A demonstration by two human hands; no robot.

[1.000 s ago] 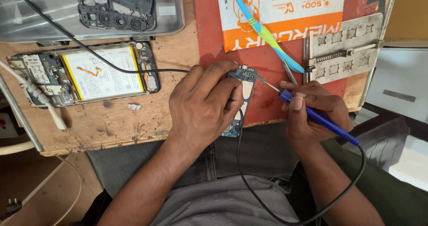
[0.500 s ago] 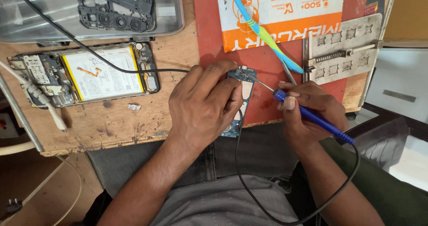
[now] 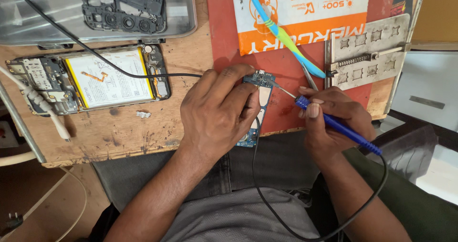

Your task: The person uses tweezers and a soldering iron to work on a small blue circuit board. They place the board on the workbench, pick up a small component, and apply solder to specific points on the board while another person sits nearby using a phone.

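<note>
On a scarred wooden workbench (image 3: 119, 132), a small blue circuit board (image 3: 259, 87) was pinned against a red mat (image 3: 224, 32) at the bench's front edge by the left hand (image 3: 217, 113), its fingers curled over the board and pressing it down. A blue-handled soldering iron (image 3: 334, 123) was gripped pen-fashion in the right hand (image 3: 336, 123), fingers clenched round the handle, its thin tip laid on the board's upper end. An opened phone (image 3: 90, 80) with its battery exposed was seen lying well to the left, a black cable (image 3: 95, 56) draped across it. A metal board holder (image 3: 367, 51) was set just beyond the right hand.
</note>
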